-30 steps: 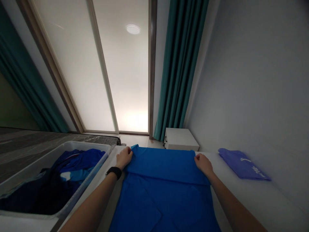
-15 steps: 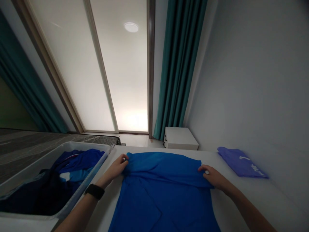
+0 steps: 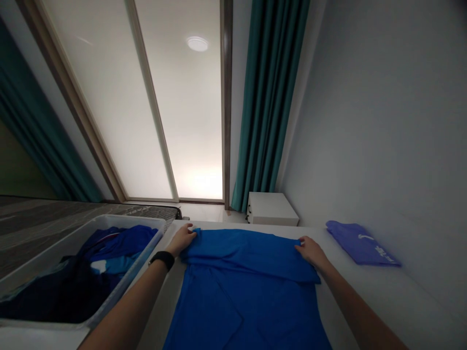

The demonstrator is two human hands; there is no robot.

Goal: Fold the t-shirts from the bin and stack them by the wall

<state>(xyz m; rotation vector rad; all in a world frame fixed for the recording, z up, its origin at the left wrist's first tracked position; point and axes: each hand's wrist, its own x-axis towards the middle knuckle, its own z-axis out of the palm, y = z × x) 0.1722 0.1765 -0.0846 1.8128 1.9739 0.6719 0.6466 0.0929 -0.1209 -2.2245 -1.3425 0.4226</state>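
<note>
A bright blue garment (image 3: 251, 296), likely a shirt, lies spread on a white table, its far part folded back toward me in a wide band. My left hand (image 3: 183, 240), with a black watch on the wrist, pinches the band's far left corner. At the far right corner, my right hand (image 3: 311, 252) has thumb and fingers closed on the cloth edge. Some wrinkles run along the fold. The garment's near end passes out of the bottom of the view.
To the left stands a white plastic bin (image 3: 160, 228) with dark and blue clothes (image 3: 83, 272) heaped inside. A folded purple garment (image 3: 361, 243) with white print lies at right by the wall. Beyond the table (image 3: 343, 301) are a small white cabinet (image 3: 272, 209) and a teal curtain (image 3: 270, 107).
Both hands have moved a little farther from me, to the far corners of the folded band. The right hand has also shifted slightly left. The garment has barely moved.
</note>
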